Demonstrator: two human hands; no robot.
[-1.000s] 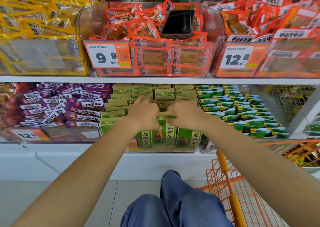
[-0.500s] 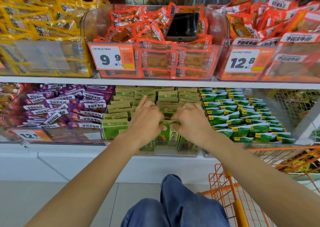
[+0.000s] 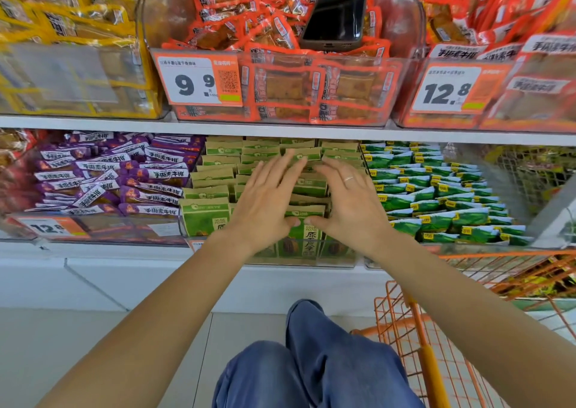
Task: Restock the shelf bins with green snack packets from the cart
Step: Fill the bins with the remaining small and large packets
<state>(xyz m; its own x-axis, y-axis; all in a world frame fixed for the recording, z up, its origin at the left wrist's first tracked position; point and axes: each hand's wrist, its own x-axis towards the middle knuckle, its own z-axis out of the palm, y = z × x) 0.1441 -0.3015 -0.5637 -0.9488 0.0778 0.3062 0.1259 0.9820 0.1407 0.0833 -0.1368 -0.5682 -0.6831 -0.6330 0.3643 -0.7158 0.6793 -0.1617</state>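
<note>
Upper left of your frame: yellow packets [image 3: 62, 33] fill a clear bin.
Top centre: you see red packets [image 3: 249, 27] heaped in a clear bin, with a dark phone [image 3: 335, 21] lying face up on them.
Price tag [image 3: 199, 80] on that bin's front: reads 9.9.
Upper right: more red packets [image 3: 511, 11] behind a 12.8 tag [image 3: 448, 89].
Left of the lower shelf: purple packets [image 3: 109, 174] lie piled.
Bottom centre: your blue trouser leg [image 3: 311, 361].
White shelf edge [image 3: 93, 124]: runs across mid-frame.
</note>
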